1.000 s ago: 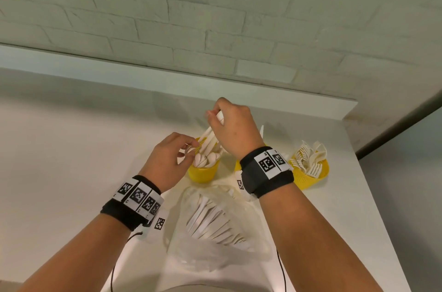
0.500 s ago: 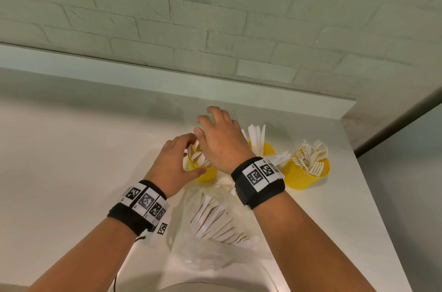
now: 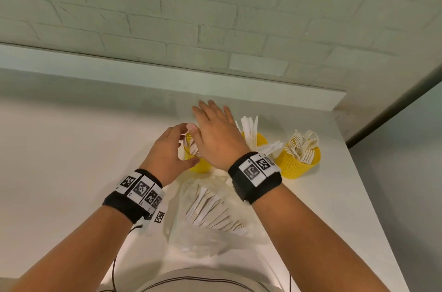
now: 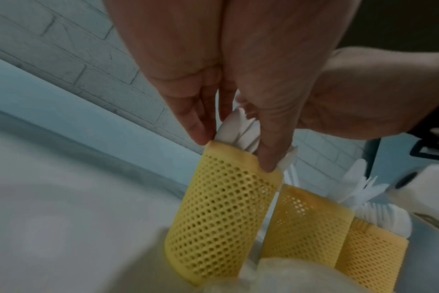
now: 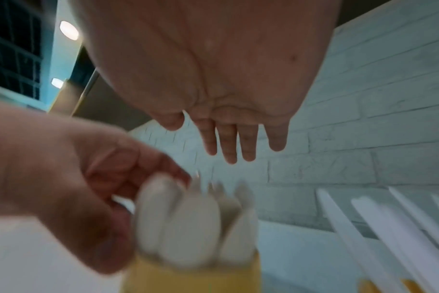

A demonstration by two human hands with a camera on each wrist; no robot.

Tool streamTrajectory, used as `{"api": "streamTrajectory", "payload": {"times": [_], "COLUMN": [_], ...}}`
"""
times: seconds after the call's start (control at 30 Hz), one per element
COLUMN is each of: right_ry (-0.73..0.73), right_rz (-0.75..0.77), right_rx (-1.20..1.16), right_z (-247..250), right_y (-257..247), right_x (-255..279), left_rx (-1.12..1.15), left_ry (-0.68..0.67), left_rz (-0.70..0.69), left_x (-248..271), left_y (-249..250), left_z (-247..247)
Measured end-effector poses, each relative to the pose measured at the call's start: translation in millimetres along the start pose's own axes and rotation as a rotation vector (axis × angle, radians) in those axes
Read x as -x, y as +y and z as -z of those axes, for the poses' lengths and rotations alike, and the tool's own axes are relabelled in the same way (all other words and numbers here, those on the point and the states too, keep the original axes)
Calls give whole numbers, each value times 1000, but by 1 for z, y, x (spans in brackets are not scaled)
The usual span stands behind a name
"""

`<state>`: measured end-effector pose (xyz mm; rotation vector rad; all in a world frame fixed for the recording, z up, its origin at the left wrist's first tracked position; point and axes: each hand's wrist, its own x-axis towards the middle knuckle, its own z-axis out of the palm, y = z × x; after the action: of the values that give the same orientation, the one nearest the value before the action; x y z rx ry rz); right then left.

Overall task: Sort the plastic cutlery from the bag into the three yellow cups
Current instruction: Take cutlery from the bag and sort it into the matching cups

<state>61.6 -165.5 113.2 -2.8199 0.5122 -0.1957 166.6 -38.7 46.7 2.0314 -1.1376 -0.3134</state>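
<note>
Three yellow mesh cups stand in a row near the wall. The left cup [image 3: 199, 168] [image 4: 221, 208] holds white spoons [image 4: 238, 130] [image 5: 186, 224]. The middle cup [image 3: 260, 140] holds knives [image 3: 250, 129], and the right cup [image 3: 297, 166] holds forks [image 3: 302, 146]. My left hand [image 3: 189, 146] [image 4: 234, 152] pinches the left cup's rim between finger and thumb. Flat above that cup hovers my right hand [image 3: 203, 119] [image 5: 203, 138], its fingers straight and empty. The clear bag [image 3: 210, 217] with more white cutlery lies in front of the cups.
A raised ledge [image 3: 167, 81] and a brick wall [image 3: 215, 16] stand right behind the cups. The counter's right edge [image 3: 373, 208] runs close beside the fork cup. A cable [image 3: 114, 275] hangs below my left wrist.
One second ago my right hand held a spoon over the left cup. That spoon is now out of the hand, whose fingers have straightened. My left hand stays at the cup.
</note>
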Motion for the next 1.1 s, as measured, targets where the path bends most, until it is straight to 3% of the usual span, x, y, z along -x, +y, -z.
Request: {"api": "streamTrajectory", "payload": {"times": [0.13, 0.2, 0.3, 0.4, 0.53, 0.67, 0.8, 0.9, 1.1], "right_ry": [450, 465, 102, -288, -470, -527, -517, -475, -483], "right_rz": [76, 111, 87, 63, -16, -125, -228, -225, -153], "right_rx": [-326, -480, -566, -301, -148, -34, 7, 26, 133], "right_z": [37, 44, 21, -20, -49, -55, -60, -61, -62], "right_y": [-18, -18, -7, 8, 20, 26, 31, 31, 27], "right_x": [55, 89, 126, 146, 161, 167, 169, 171, 171], "left_rx": [-9, 51, 0, -292, -451, -577, -806, -881, -825], "left_ry": [190, 169, -247, -611, -843, -887, -854, -767, -640], "left_rz": [-121, -207, -282, -305, -306, -280, -156, -35, 167], "left_x": [24, 43, 70, 81, 84, 79, 73, 72, 81], "left_y": [25, 42, 49, 39, 34, 38, 45, 51, 53], "left_z": [15, 20, 9, -13, -22, -20, -25, -28, -43]}}
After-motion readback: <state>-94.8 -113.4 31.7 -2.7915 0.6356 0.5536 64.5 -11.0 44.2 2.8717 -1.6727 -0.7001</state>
